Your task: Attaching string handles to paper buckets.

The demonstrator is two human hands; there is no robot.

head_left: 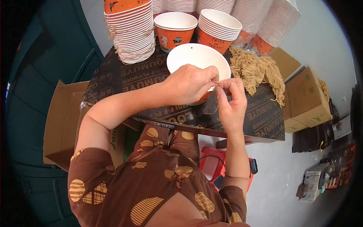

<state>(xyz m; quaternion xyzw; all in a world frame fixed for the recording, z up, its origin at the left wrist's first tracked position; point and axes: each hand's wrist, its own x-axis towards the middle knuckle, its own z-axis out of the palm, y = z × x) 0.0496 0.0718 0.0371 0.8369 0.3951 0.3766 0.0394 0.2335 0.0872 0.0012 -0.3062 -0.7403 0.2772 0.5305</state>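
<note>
Centrally, bucket [194, 56]: a round, flaring paper vessel, smooth and white within, orange without, near the front edge of the table [264, 113]; a small dark hole [191, 47] shows close under the far rim.
Left hand [191, 84]: thumb and forefinger pressed together, pinching fine twine [216, 81] at the bucket's near side.
Right hand [232, 99]: thumb and forefinger likewise pinching the twine; a thin loop hangs below.
Step at the rim: apparently threading or knotting; the fingers hide any near hole.
Sound technique: one strand is best kept taut while the other is worked, with the knot drawn snug by even tension; a sharp pull could tear the paper.
Twine heap [257, 70]: tan, soft-looking, kinked strands, loosely tangled, right of the bucket.
Corded stack [130, 38]: nested buckets with pale ridged rims, strands trailing over their sides.
Table surface: dark, flat printed board.
</note>
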